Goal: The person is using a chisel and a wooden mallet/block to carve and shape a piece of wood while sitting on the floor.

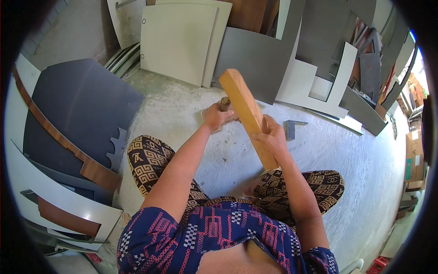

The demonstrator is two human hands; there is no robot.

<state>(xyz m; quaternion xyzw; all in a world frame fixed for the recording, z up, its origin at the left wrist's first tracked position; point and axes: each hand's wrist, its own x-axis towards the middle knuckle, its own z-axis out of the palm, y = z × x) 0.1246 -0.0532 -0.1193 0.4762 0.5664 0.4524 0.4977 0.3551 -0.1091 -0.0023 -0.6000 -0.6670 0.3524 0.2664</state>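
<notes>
My left hand (216, 117) is closed round a short, upright, brownish rod (224, 103) with a round top end. Its lower part is hidden by my fingers, so the kind of tool cannot be told. Under that hand a small piece of brown board (217, 129) lies on the floor. My right hand (273, 138) grips a long, thick wooden block (244, 100) near its lower half. The block is held tilted, its far end up beside the rod and apart from it, its near end by my right knee.
Right of my right hand, a grey L-shaped piece (290, 129) lies on the concrete floor (319, 150). Pale panels (178, 41) and grey sheets (255, 59) lean at the back. Dark board offcuts (77, 105) lie at left, cardboard boxes (414, 155) at far right.
</notes>
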